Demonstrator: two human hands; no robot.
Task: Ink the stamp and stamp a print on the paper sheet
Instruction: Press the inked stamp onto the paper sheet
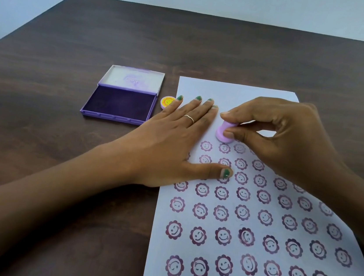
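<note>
A white paper sheet lies on the dark wooden table, covered in several rows of purple smiling-flower prints. My right hand pinches a small lilac stamp between thumb and fingers, its base down on the sheet just above the top row of prints. My left hand lies flat, fingers spread, across the sheet's left edge, holding nothing. An open purple ink pad sits to the left of the paper, lid tipped back.
A small round yellow and pink stamp cap lies between the ink pad and the paper, by my left fingertips. The table stretches bare behind the paper to a pale wall.
</note>
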